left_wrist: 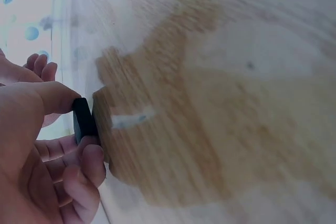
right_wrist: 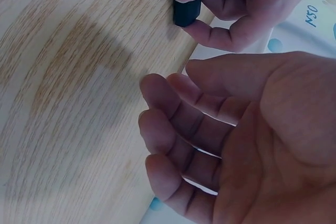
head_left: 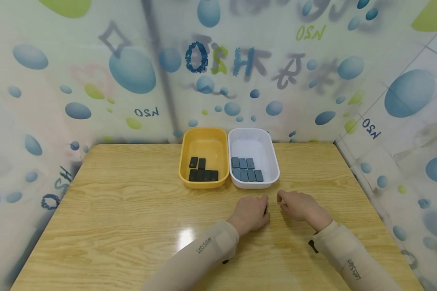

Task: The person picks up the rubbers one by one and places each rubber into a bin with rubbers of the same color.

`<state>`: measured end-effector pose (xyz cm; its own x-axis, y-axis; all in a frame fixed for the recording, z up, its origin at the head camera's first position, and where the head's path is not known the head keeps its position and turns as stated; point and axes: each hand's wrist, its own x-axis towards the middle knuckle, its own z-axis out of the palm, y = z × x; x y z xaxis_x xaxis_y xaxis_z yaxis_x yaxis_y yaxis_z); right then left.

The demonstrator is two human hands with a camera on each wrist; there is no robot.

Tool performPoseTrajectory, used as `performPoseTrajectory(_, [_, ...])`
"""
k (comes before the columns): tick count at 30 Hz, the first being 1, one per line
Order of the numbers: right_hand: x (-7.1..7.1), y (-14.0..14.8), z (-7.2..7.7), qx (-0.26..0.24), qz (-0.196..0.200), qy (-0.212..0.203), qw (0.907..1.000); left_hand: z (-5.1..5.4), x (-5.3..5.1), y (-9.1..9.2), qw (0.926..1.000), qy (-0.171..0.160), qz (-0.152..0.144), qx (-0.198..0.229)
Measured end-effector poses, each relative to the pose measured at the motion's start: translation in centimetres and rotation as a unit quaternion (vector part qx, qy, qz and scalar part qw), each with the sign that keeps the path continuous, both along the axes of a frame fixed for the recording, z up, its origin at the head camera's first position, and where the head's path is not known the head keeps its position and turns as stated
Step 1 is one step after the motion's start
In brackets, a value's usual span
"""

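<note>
My left hand (head_left: 250, 213) pinches a small black block (left_wrist: 84, 120) between thumb and fingers, just above the wooden table. To its right, my right hand (head_left: 299, 205) hovers over the table with fingers loosely bent and nothing in them; the right wrist view shows its bare palm and fingers (right_wrist: 163, 129). Beyond the hands, a yellow tray (head_left: 213, 147) holds several black blocks (head_left: 203, 175) lying flat in two rows. Against its right side stands a white tray (head_left: 264, 147) with several blue-grey blocks (head_left: 247, 175), also in two rows. Both hands are nearer the white tray.
The wooden table (head_left: 124, 210) reaches back to a patterned wall (head_left: 131, 121) right behind the trays. Another wall (head_left: 404, 169) runs along the table's right side.
</note>
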<state>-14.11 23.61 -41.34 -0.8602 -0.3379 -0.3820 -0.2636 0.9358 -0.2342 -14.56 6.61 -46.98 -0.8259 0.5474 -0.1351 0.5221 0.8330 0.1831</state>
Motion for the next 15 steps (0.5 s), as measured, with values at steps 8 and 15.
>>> performPoseTrajectory(8, [0.0,-0.1,0.1,0.002,-0.005,-0.007,1.0,0.6,0.0,-0.1,0.9997,-0.024,0.004,-0.002])
performPoseTrajectory(15, [0.0,-0.2,0.2,0.004,-0.008,-0.013,0.9999,1.0,0.4,-0.7,0.9998,-0.018,-0.005,0.006])
